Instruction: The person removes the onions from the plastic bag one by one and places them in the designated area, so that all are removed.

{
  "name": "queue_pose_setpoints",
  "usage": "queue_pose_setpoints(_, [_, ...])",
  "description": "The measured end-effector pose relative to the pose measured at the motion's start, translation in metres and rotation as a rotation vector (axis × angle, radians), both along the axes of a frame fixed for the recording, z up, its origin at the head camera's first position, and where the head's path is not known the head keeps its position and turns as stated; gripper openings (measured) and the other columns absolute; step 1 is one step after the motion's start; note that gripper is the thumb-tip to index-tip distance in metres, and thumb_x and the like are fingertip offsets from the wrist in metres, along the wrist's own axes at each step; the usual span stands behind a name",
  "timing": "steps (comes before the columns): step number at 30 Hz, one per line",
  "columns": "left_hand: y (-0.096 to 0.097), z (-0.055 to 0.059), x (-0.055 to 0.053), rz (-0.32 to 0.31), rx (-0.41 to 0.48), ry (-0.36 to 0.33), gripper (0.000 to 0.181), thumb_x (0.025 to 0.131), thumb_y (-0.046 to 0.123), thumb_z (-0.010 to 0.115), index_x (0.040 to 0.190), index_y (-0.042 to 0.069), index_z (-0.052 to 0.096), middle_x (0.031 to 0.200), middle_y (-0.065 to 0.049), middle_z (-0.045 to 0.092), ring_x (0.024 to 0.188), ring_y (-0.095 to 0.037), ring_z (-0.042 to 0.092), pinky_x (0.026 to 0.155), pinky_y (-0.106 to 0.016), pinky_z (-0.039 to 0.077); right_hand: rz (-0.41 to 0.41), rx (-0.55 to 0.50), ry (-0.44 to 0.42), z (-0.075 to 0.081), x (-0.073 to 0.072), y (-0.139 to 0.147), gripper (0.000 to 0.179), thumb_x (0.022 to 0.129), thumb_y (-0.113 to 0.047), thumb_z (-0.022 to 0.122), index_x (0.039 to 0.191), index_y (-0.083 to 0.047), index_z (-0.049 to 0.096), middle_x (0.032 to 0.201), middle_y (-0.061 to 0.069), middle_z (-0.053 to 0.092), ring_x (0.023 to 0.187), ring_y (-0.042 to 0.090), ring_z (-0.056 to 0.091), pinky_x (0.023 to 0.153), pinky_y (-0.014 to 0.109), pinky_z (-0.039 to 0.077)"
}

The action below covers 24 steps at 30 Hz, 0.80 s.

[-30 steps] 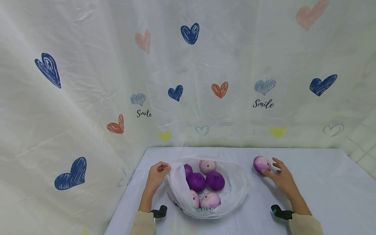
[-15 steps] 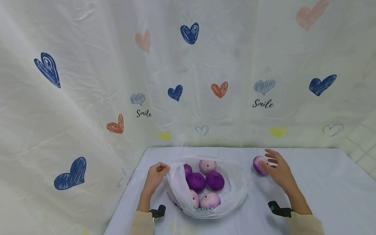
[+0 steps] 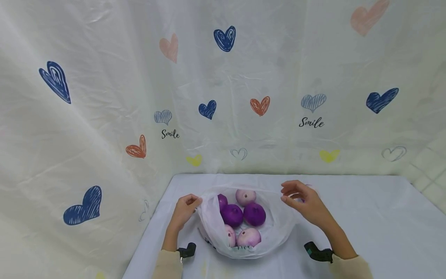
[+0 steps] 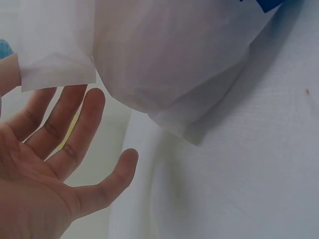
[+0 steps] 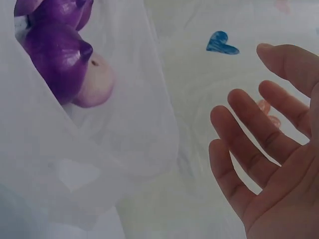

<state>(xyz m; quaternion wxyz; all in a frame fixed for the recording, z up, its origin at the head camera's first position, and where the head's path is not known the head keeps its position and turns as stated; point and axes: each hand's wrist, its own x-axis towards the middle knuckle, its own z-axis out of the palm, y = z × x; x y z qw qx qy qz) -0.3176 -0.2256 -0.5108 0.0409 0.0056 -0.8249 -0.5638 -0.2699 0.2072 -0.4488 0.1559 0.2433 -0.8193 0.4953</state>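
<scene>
A white plastic bag (image 3: 280, 230) stands open-mouthed on the table with several purple onions (image 3: 254, 214) inside, some deep purple and some paler pink. At its left rim, my left hand (image 3: 184, 211) pinches the bag's edge; in the left wrist view the flap runs between thumb and fingers. My right hand (image 3: 308, 205) hovers by the bag's right rim, its fingers gently bent and apart, holding nothing. Another onion (image 3: 315, 189) lies on the table behind the right hand, mostly hidden by it. The right wrist view shows the right palm (image 5: 286, 199) beside the bag, with onions in its mouth.
A white cloth covers the table (image 3: 376, 217). Behind and to the left hangs a pale curtain (image 3: 278, 69) printed with hearts and "Smile". White tiles (image 3: 435, 166) show at the far right.
My right hand has come away from the loose onion and moved left to the bag's right rim, with nothing in it. The left hand keeps its pinch on the bag.
</scene>
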Motion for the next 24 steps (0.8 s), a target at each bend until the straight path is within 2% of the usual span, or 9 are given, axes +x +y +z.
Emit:
queue_pose_setpoints(3, [0.000,-0.001,-0.001,0.001,-0.005,-0.001,0.025,0.096,0.035,0.072,0.099,0.010,0.073,0.091,-0.005,0.068,0.084,-0.020,0.059,0.080,-0.043,0.055,0.062,0.018,-0.002,-0.002,0.002,-0.013,0.029,0.095,-0.010,0.072,0.121,-0.015,0.064,0.106,0.003,0.070,0.094,0.009,0.068,0.085,0.024,0.055])
queue_pose_setpoints(7, [-0.001,-0.002,-0.002,0.001,-0.006,-0.011,0.023,0.096,0.033,0.072,0.099,0.010,0.073,0.090,-0.004,0.067,0.082,-0.020,0.059,0.080,-0.043,0.054,0.134,0.041,-0.050,-0.008,0.004,-0.030,0.029,0.094,-0.016,0.074,0.121,-0.019,0.064,0.106,-0.001,0.070,0.095,0.010,0.067,0.086,0.028,0.056])
queue_pose_setpoints(12, [-0.001,-0.003,-0.003,-0.001,0.005,-0.018,0.022,0.096,0.031,0.072,0.098,0.009,0.073,0.087,-0.004,0.066,0.080,-0.020,0.057,0.074,-0.038,0.052,0.201,0.079,-0.104,-0.021,0.004,-0.048,0.033,0.094,-0.023,0.075,0.125,-0.018,0.064,0.114,0.009,0.071,0.104,0.019,0.067,0.089,0.036,0.056])
queue_pose_setpoints(19, [-0.002,-0.006,-0.005,0.003,0.017,-0.025,0.025,0.095,0.033,0.072,0.098,0.009,0.073,0.086,-0.004,0.065,0.080,-0.022,0.057,0.070,-0.034,0.049,0.143,0.140,-0.075,-0.045,0.000,-0.066,0.049,0.091,-0.029,0.078,0.133,-0.010,0.061,0.129,0.013,0.064,0.117,0.032,0.059,0.092,0.044,0.054])
queue_pose_setpoints(24, [-0.002,-0.007,-0.005,-0.003,0.014,-0.018,0.026,0.095,0.035,0.072,0.097,0.008,0.072,0.086,-0.003,0.064,0.078,-0.019,0.056,0.068,-0.032,0.048,0.107,0.170,-0.087,-0.057,-0.001,-0.073,0.057,0.088,-0.027,0.081,0.137,-0.009,0.059,0.136,0.011,0.059,0.125,0.036,0.055,0.093,0.048,0.052])
